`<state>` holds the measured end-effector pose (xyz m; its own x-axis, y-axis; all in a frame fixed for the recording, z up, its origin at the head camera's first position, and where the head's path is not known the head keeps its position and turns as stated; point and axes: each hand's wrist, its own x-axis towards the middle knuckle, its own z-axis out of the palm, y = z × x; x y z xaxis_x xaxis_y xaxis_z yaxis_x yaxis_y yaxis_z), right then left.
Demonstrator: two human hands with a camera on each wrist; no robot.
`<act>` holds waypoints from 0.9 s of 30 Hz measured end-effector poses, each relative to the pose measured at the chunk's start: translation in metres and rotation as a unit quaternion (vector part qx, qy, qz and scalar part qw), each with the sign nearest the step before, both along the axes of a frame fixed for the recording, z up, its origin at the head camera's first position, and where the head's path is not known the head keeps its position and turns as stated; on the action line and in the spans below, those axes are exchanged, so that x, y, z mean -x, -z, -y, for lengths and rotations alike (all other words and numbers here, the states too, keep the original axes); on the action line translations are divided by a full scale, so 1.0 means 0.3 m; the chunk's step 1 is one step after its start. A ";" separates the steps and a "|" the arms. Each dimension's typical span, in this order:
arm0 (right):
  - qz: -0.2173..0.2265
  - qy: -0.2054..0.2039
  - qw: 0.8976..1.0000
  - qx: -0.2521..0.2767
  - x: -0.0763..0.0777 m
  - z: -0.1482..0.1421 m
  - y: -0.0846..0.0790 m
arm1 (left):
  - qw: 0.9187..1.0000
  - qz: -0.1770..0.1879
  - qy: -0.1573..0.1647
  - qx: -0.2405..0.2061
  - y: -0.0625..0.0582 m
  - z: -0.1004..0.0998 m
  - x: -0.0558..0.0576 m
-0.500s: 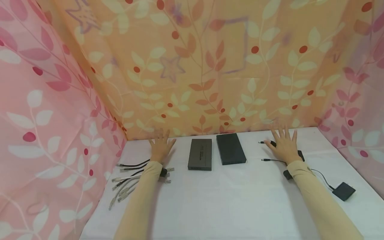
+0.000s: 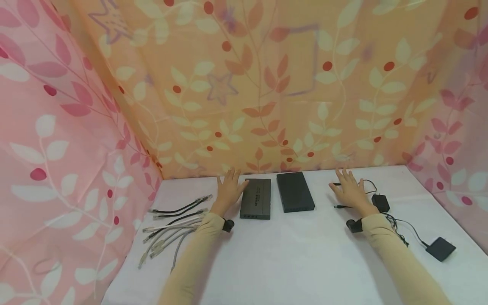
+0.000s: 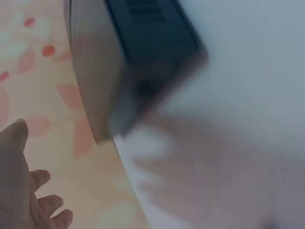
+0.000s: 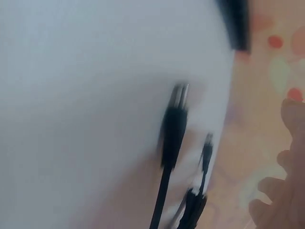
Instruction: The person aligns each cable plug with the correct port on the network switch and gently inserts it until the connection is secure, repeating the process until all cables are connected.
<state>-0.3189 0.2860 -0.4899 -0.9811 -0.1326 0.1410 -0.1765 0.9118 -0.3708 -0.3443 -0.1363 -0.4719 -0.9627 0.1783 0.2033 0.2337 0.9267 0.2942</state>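
Observation:
My left hand (image 2: 230, 192), fingers spread, is over the table just left of a grey Netgear network switch (image 2: 256, 205). Its thumb overlaps the switch's left edge in the head view, while the left wrist view shows a gap between hand and box. A second, black flat box (image 2: 295, 191) lies to the right of the switch. My right hand (image 2: 350, 192) is empty with fingers extended, above the black cables of the power adapters. Beneath it, a barrel plug (image 4: 175, 136) shows in the right wrist view, with a smaller plug (image 4: 207, 155) farther off.
Several grey, white and black network cables (image 2: 175, 220) lie on the left of the white table (image 2: 289, 262). One black power adapter (image 2: 380, 203) sits beside the right wrist, another adapter (image 2: 440, 249) at the far right. Patterned cloth (image 2: 267, 106) stands along the back and both sides.
The left hand has moved right, from above the network cables to beside the grey switch. My right hand has shifted slightly left, uncovering a power adapter and its cord.

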 end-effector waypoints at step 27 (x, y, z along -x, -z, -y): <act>0.055 -0.122 0.981 0.139 -0.100 0.247 0.072 | 0.990 0.058 0.124 -0.039 0.088 -0.373 -0.234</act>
<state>-0.2889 0.2119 -0.5115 -0.9364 -0.3365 0.0993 -0.3211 0.7079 -0.6291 -0.2740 -0.0244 -0.4984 -0.9091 0.4003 0.1155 0.4114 0.8189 0.4003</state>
